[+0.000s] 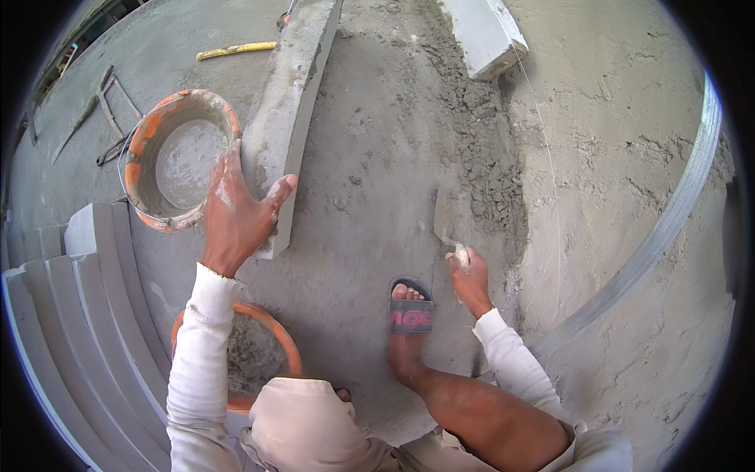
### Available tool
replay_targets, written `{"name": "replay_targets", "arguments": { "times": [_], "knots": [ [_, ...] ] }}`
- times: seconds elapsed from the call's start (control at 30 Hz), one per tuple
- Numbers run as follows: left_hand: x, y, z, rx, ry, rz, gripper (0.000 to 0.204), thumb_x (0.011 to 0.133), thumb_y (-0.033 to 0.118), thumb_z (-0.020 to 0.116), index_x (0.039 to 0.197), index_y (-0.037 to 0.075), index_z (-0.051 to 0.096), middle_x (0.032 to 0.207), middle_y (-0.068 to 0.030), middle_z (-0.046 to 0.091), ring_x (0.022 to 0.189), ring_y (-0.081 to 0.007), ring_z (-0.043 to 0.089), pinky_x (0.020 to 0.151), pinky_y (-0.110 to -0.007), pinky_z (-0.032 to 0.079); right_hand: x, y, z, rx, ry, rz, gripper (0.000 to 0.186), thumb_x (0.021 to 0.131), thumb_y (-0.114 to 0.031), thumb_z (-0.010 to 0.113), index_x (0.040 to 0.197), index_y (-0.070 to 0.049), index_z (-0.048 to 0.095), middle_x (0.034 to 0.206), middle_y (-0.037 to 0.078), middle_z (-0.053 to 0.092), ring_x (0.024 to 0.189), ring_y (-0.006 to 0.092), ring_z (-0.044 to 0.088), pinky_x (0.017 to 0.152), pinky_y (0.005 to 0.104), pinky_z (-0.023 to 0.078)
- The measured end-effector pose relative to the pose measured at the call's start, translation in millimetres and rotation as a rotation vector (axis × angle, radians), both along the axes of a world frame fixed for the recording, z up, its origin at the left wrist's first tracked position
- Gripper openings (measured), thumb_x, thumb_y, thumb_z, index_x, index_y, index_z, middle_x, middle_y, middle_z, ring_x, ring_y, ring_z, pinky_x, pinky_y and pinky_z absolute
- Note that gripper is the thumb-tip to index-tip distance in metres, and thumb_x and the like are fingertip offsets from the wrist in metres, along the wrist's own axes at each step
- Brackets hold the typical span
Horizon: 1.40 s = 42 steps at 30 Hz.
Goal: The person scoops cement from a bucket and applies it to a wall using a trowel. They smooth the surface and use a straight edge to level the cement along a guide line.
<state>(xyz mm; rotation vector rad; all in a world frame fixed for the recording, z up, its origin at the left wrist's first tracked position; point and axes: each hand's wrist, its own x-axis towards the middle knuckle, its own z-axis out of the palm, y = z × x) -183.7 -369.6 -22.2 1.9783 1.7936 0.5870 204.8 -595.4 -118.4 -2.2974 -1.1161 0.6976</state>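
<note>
My left hand (240, 206) spans the near end of a long grey concrete kerb block (292, 86), its fingers along the left edge and its thumb by the right edge. In my closed right hand (470, 279) is the handle of a trowel (445, 216). The trowel's blade points away from me, low over the ground beside a strip of wet mortar (487, 149). Left of my left hand stands an orange-rimmed bucket (135, 177), its inside coated grey. Another orange-rimmed bucket (285, 334), holding mortar, sits behind my left forearm.
A laid kerb block (480, 35) lies at the far right end of the mortar, with a thin string line (546, 141) running from it. Several blocks (94, 315) are stacked at left. A yellow-handled tool (236, 51) lies beyond the bucket; a long metal strip (653, 259) lies right.
</note>
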Motion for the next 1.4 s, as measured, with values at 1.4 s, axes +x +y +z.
{"name": "replay_targets", "arguments": {
  "times": [1.4],
  "knots": [
    [-104, -149, 46, -0.238, -0.071, 0.269, 0.088, 0.093, 0.055, 0.082, 0.145, -0.01, 0.055, 0.14, -0.0356, 0.063, 0.127, -0.0479, 0.067, 0.107, -0.054, 0.054, -90, 3, 43, -0.145, 0.577, -0.039, 0.014, 0.106, -0.018, 0.068, 0.101, -0.006, 0.062, 0.076, -0.003, 0.057, 0.057, 0.0044, 0.05, 0.048, 0.0251, 0.038]
  ]
}}
